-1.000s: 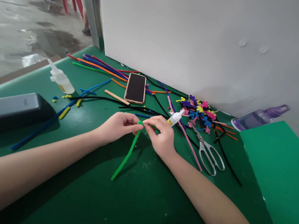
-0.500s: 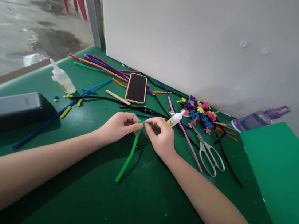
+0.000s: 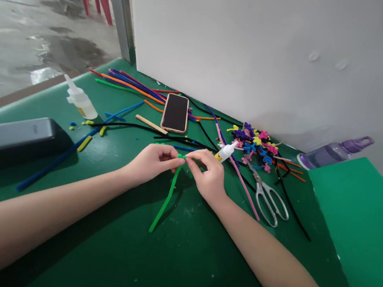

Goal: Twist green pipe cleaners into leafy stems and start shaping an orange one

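Note:
A bright green pipe cleaner (image 3: 167,201) is pinched between my two hands over the table, its long end hanging down toward me. My left hand (image 3: 155,163) closes thumb and fingers on it from the left. From the right, my right hand (image 3: 208,174) pinches it just beside the left fingertips. The short bent part between the fingertips is small and partly covered by them. Beside my right knuckles lies a small glue bottle (image 3: 225,152) with a white tip. Scissors (image 3: 269,198) with grey handles rest to the right of that hand.
Behind my hands lie a phone (image 3: 175,113), a wooden stick (image 3: 151,124) and loose pipe cleaners (image 3: 132,84). Pipe-cleaner flowers (image 3: 255,142) are heaped at right, near a purple bottle (image 3: 331,152) and a green sheet (image 3: 361,222). Another glue bottle (image 3: 81,101) and a black case (image 3: 11,143) stand left.
Both hands stay almost in place, still pinching the green pipe cleaner. Its bend between the fingertips has shifted slightly, and the whole view has moved a little.

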Action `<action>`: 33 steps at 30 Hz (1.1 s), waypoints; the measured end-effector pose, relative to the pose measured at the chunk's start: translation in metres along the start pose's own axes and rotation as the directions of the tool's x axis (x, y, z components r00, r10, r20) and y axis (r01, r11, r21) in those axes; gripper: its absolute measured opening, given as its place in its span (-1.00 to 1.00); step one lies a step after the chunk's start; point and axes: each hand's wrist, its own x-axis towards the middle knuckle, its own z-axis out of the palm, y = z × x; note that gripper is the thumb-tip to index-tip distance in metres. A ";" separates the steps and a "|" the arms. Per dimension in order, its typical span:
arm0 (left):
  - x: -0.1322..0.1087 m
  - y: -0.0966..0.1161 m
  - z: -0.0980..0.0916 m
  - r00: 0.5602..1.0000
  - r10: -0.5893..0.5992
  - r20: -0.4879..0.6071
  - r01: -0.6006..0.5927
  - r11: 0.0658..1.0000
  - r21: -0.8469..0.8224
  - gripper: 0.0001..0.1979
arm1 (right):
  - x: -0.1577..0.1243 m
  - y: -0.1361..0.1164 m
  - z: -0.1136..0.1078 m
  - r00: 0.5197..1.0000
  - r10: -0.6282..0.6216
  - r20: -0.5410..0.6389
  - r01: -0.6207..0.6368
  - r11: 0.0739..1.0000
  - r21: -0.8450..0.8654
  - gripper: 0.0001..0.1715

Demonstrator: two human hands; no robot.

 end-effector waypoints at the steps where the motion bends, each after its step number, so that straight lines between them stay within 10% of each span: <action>1: 0.000 0.000 0.000 1.000 -0.003 -0.004 0.003 1.000 -0.007 -0.78 | 0.000 0.000 0.000 1.000 -0.001 -0.001 0.001 1.000 0.002 -0.92; 33: -0.001 0.003 -0.002 0.997 0.019 -0.071 -0.019 1.000 -0.005 -0.75 | -0.002 0.002 0.002 1.000 0.018 0.004 -0.018 0.999 -0.036 -0.91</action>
